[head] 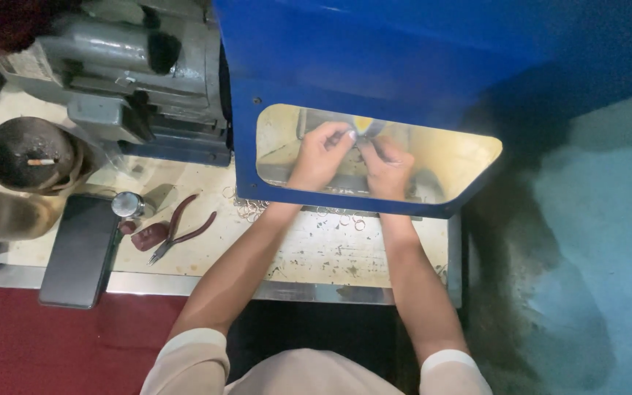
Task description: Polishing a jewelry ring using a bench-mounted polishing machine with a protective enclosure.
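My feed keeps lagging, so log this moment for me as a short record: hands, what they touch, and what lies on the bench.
left hand: inside the window of the blue guard, fingers pinched on a small part, too small to tell
right hand: beside it, touching the same spot
bench: pliers, phone, small rings
far left: motor, ashtray

The person is wearing a pale beige short-sleeved top; both forearms are showing bare, and the left hand (320, 153) and right hand (388, 167) are wearing no gloves.
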